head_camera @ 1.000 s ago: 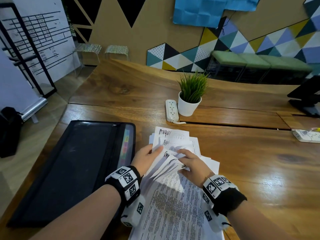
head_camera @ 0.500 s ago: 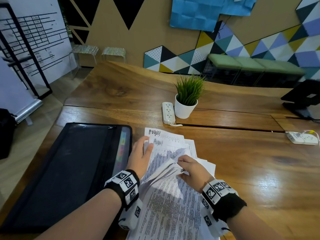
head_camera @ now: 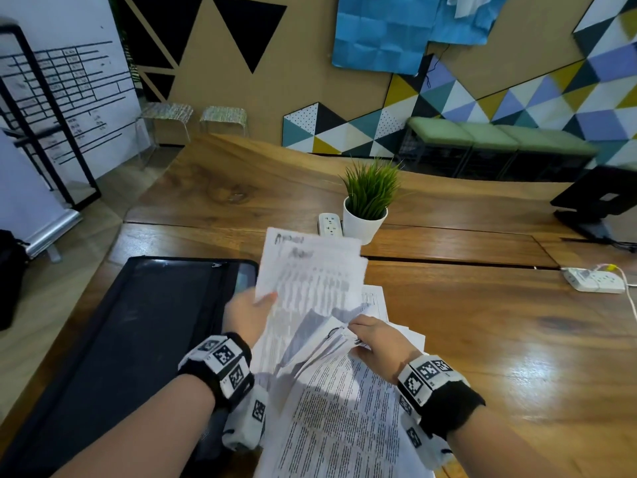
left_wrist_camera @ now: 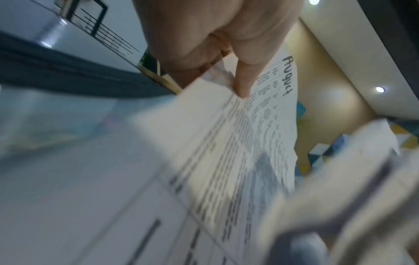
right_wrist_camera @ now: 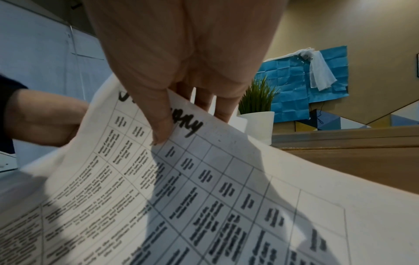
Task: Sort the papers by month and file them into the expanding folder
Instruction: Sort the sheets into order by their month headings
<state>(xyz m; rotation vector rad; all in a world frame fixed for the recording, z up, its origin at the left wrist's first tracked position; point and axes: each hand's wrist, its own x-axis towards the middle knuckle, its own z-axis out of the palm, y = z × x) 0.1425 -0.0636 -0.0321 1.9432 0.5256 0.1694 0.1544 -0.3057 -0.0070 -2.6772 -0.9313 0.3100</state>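
Step in hand: sorting; nothing is filed yet, as I judge it.

Left hand (head_camera: 249,313): pinches a few sheets (head_camera: 312,270) at their left edge, thumb on top, and holds them off the table. The wrist view reads "August" on the top one.

Right hand (head_camera: 377,343): thumb and fingers clamp the far edge of the pile (head_camera: 344,426), which bends up from the near edge of the table (head_camera: 482,339). Top sheet reads something ending "-ary"; the rest is under the thumb.

Folder (head_camera: 138,339): black, lying flat, just left of the pile. Coloured tabs show at its far right corner, partly behind the lifted sheets. I cannot tell whether its pockets are open.

Next move, my judgement: carry the August sheets left to the matching tab. This needs the pocket spread first, and both hands are full.

Edges and room:
- Plant (head_camera: 367,205) and power strip (head_camera: 330,225) just beyond the lifted sheets' far edge.
- Second strip (head_camera: 594,280) far right, well apart.
- Bare wood right of the pile gives room to lay sheets down.
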